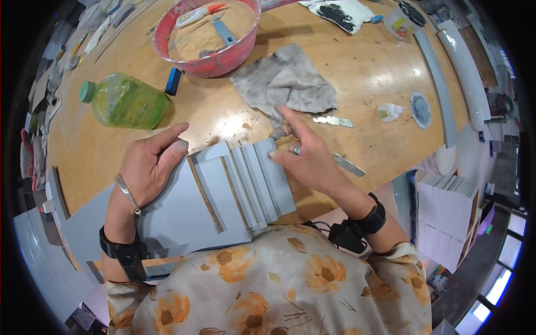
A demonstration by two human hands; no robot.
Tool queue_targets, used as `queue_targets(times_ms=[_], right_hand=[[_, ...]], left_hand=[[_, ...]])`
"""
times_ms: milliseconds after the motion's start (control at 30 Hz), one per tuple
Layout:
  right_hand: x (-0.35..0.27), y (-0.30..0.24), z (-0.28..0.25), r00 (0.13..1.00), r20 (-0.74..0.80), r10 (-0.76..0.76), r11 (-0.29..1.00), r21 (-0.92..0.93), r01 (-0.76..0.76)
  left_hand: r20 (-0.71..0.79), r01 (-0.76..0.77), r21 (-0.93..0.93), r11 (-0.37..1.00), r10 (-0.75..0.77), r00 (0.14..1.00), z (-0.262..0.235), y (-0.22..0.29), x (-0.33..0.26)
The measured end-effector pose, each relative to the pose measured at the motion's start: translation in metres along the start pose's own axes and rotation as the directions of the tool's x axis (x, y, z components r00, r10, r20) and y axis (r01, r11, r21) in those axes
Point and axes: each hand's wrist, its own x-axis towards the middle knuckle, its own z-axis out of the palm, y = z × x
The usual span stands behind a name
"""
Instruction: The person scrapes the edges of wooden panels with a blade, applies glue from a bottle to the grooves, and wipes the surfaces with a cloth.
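Note:
A flat grey panel with raised strips lies before me. Two narrow brown grooves run along it, with several ridges toward its right end. My left hand rests at the panel's far left edge, index finger and thumb apart, its other fingers mostly hidden. Over the right end is my right hand, thumb touching near the panel's far corner and index finger stretched out. Its remaining fingers are partly curled, with something small and shiny among them. A thin metal blade lies beside that hand.
Beyond the panel lie a grey stained cloth and another metal strip. A red basin, green bottle and blue block stand left. A small white bottle and grey-smeared disc sit right.

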Motion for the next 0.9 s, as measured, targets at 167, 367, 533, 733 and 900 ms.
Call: queue_targets(times_ms=[167, 367, 533, 733, 900], right_hand=[[0.009, -0.003, 0.008, 0.992, -0.095, 0.081, 0.997, 0.024, -0.079], [0.039, 0.016, 0.005, 0.975, -0.211, 0.062, 0.961, -0.253, -0.116], [0.03, 0.014, -0.017, 0.943, -0.327, 0.062, 0.997, 0.06, -0.045], [0.03, 0.032, 0.008, 0.943, -0.159, 0.291, 0.935, 0.256, -0.246], [0.044, 0.033, 0.022, 0.964, -0.177, 0.197, 0.98, 0.065, -0.188]], left_hand=[[-0.004, -0.004, 0.001, 1.0, 0.004, 1.0, 0.001, 0.001, -0.002], [0.006, 0.002, -0.007, 1.0, -0.002, 1.0, 0.0, 0.0, -0.002], [-0.004, 0.003, -0.03, 1.0, -0.003, 1.0, -0.001, 0.002, -0.003], [-0.061, -0.051, -0.049, 0.998, 0.048, 0.997, 0.004, 0.001, -0.002], [-0.056, -0.031, -0.082, 0.996, 0.027, 0.998, 0.004, 0.003, 0.0]])
